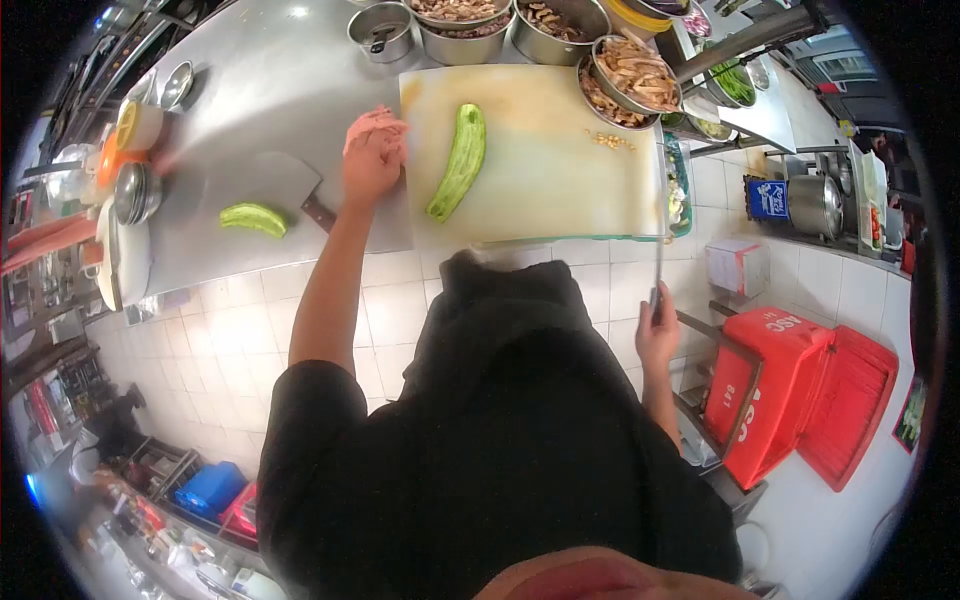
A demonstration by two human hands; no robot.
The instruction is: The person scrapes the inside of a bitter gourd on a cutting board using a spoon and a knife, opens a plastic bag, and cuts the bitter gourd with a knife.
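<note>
My left hand (372, 170) is closed over a crumpled pink cloth (376, 122) on the steel table, beside the cutting board's left edge. In my right hand (656, 328) is the dark handle of a knife (659, 268), its thin blade seen nearly edge-on by the board's right corner. A long, peeled green gourd (461, 160) lies on the pale cutting board (560, 190). Left of my left forearm, a cleaver (284, 180) rests flat with its handle towards me. Near it is a shorter curved green piece (253, 218), perhaps the same vegetable.
Metal bowls of sliced brown food (636, 74) crowd the board's far side, beside a small steel pot (381, 34). Small yellowish bits (612, 141) lie at the board's right. Stacked bowls (136, 192) stand at far left. A red box (770, 370) with its lid open stands at right.
</note>
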